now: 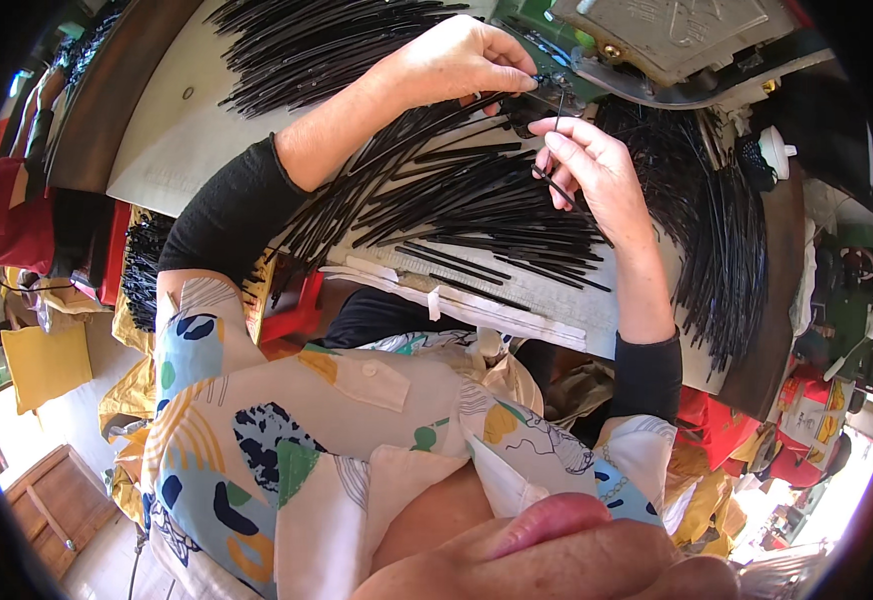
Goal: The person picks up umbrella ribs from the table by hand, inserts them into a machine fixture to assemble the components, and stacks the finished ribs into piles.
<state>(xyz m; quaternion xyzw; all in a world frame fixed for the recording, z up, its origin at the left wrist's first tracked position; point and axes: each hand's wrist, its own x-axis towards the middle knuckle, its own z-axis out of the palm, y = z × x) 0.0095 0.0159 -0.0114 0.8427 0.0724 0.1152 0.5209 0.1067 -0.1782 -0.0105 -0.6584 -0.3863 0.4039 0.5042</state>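
Observation:
My left hand (pixel 462 62) is closed in a pinch at the front of a green machine, with thumb and fingertip on the end of a thin black strip (pixel 454 118) that trails back toward the left pile. Just right of it, my right hand (pixel 597 165) pinches another slim black strip (pixel 579 208), which slants across its curled fingers toward the wrist. Between the hands sits the machine's small dark metal working part (pixel 555 95); its details are too small to make out. Loose black strips (pixel 457 215) lie fanned out on the table below both hands.
A thick bundle of black strips (pixel 327 50) lies at the far left, and more (pixel 727 250) hang over the right side. The machine's grey metal housing (pixel 672 35) rises at the back. A white paper-like strip (pixel 497 310) runs along the near table edge. Another person's arm (pixel 37 130) shows at far left.

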